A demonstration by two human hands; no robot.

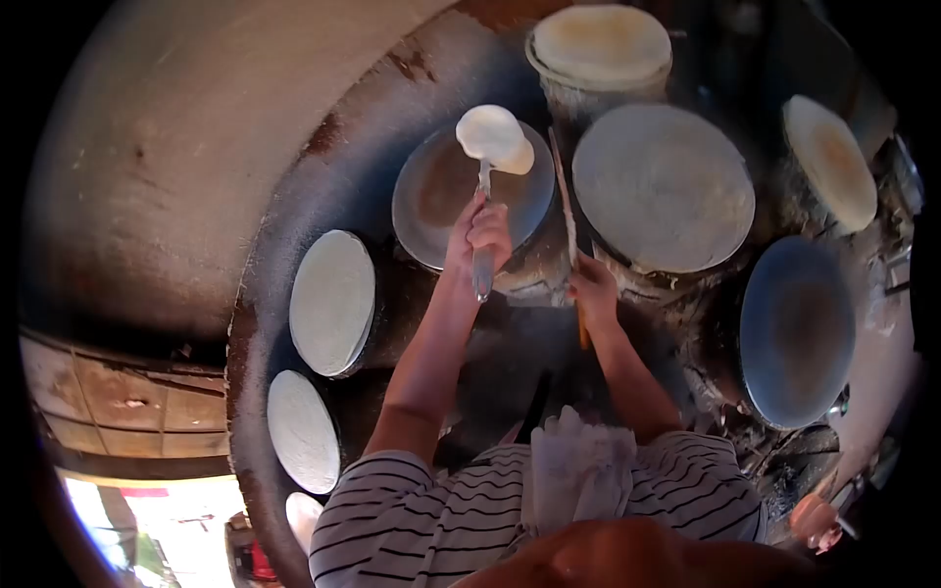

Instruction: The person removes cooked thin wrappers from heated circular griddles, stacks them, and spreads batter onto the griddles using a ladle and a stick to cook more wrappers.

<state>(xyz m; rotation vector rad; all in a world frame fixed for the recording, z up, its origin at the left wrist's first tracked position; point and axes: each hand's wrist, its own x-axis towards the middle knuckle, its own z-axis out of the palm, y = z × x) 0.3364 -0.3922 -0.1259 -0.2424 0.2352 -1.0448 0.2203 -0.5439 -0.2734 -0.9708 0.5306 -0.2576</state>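
My left hand (479,235) is closed around the metal handle of a ladle (488,134). The ladle's round head is coated with pale batter and hangs over a round griddle (431,201) with a brown centre. Pale batter also shows at the right side of the head. In my right hand (594,286) is a long thin stick (565,196), held upright between two griddles. Its upper part is smeared white, and its lower end is orange. Just right of the stick, a large griddle (665,186) is covered by a thin pale sheet.
Pale sheets lie on griddles at the left (333,302), lower left (303,431), top (601,44) and upper right (830,162). A dark bare griddle (798,331) stands at the right. Another person's hand (815,521) shows at the lower right. A curved wall (176,167) rises at the left.
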